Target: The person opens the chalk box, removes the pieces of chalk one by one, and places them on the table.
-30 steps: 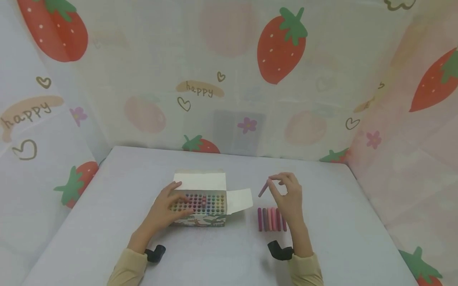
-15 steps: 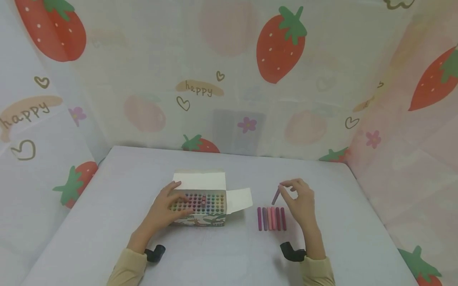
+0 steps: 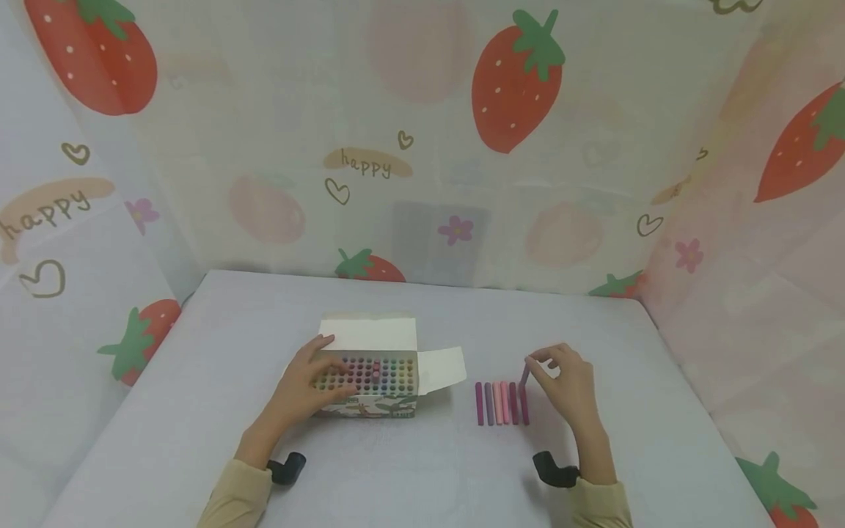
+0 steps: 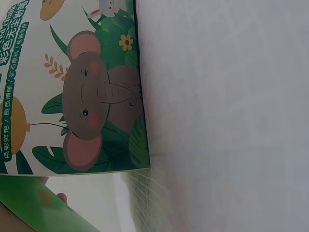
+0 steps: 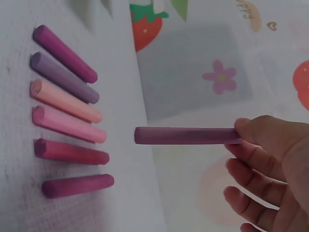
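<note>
A patterned box of coloured chalk [image 3: 389,408] stands with its flaps raised, several chalk tips showing in rows and a reddish stick or two poking higher. My left hand [image 3: 305,383] rests over the box's left part, fingers spread. In the left wrist view, fingertips [image 4: 62,197] show past the green flap [image 4: 43,205]. My right hand [image 3: 571,380] pinches a purple chalk stick [image 5: 186,136] by its upper end between thumb and finger. It slants down just behind the right end of a row of chalk sticks, which includes a pink stick [image 5: 70,124] and a magenta stick [image 5: 77,185].
A white side flap [image 3: 442,371] juts from the box toward the chalk row. The back lid [image 3: 370,335] stands up behind the box. A white cloth covers the table [image 3: 422,469]. A strawberry-print curtain [image 3: 290,88] hangs behind and at both sides.
My right hand has moved right and lower with the purple chalk stick, from behind the row to close over its right end. The left hand and the box stay put.
</note>
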`<state>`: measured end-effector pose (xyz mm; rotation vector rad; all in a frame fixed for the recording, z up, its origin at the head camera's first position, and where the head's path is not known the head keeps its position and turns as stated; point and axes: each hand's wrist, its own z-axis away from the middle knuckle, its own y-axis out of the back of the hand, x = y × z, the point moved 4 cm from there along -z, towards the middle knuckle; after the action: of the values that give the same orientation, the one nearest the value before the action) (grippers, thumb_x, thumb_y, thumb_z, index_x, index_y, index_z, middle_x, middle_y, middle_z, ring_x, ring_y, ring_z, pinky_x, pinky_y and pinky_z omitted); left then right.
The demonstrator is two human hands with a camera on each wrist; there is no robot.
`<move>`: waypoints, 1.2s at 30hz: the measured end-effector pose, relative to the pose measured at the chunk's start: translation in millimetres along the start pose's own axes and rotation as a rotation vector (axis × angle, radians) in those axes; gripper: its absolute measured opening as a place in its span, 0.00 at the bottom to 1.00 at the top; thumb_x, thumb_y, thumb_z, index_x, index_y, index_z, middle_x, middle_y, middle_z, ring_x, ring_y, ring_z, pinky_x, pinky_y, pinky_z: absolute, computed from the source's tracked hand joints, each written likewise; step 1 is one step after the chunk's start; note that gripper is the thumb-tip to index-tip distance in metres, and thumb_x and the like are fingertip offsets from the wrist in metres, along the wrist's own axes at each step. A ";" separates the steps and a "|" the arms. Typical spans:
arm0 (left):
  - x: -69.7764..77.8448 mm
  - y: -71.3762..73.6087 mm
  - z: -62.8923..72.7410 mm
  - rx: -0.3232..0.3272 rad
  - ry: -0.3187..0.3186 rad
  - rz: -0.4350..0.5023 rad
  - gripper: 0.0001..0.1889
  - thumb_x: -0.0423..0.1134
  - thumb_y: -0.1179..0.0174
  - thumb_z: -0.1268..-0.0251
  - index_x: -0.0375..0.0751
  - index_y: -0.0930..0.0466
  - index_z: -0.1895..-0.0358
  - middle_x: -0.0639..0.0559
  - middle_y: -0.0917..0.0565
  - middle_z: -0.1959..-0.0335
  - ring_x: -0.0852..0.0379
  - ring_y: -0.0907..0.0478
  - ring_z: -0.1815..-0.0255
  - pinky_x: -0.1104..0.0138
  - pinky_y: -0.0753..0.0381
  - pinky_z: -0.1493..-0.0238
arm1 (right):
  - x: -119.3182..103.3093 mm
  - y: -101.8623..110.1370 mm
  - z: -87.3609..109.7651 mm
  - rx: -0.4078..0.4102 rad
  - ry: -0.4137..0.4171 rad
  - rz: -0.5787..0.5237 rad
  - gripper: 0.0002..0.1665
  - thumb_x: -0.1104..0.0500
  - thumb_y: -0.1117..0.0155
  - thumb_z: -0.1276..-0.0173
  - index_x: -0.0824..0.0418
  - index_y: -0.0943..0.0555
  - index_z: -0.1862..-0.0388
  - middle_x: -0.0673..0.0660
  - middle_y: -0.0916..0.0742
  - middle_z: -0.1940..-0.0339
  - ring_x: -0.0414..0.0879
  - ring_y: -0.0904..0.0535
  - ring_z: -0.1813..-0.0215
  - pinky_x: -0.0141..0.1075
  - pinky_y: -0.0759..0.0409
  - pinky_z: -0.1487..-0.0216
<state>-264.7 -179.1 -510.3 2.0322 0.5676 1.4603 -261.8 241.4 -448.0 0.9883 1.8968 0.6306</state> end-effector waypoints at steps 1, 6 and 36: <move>0.1 -0.1 0.2 0.001 0.000 0.000 0.18 0.63 0.34 0.55 0.60 0.21 0.63 0.51 0.42 0.29 0.42 0.54 0.27 0.37 0.47 0.36 | 1.9 -0.4 0.8 -0.018 -0.009 0.009 0.09 0.54 0.33 0.41 0.60 0.17 0.68 0.56 0.16 0.67 0.52 0.22 0.66 0.46 0.30 0.60; 1.1 -0.2 0.7 0.003 0.002 -0.006 0.18 0.63 0.34 0.55 0.60 0.21 0.63 0.51 0.42 0.29 0.43 0.53 0.27 0.37 0.48 0.35 | 11.1 -2.8 5.8 -0.121 -0.059 0.039 0.11 0.53 0.33 0.40 0.60 0.17 0.67 0.56 0.15 0.67 0.53 0.20 0.63 0.49 0.28 0.58; -3.2 -2.6 -2.0 0.006 -0.014 -0.013 0.18 0.63 0.34 0.55 0.62 0.22 0.63 0.50 0.42 0.29 0.42 0.53 0.27 0.37 0.47 0.36 | 47.3 -30.4 17.5 -0.308 -0.265 0.143 0.15 0.49 0.38 0.37 0.60 0.17 0.64 0.54 0.17 0.69 0.50 0.23 0.65 0.52 0.34 0.55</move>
<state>-267.6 -178.8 -513.7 2.0379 0.5786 1.4375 -272.1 264.6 -501.1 0.9582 1.4556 0.8054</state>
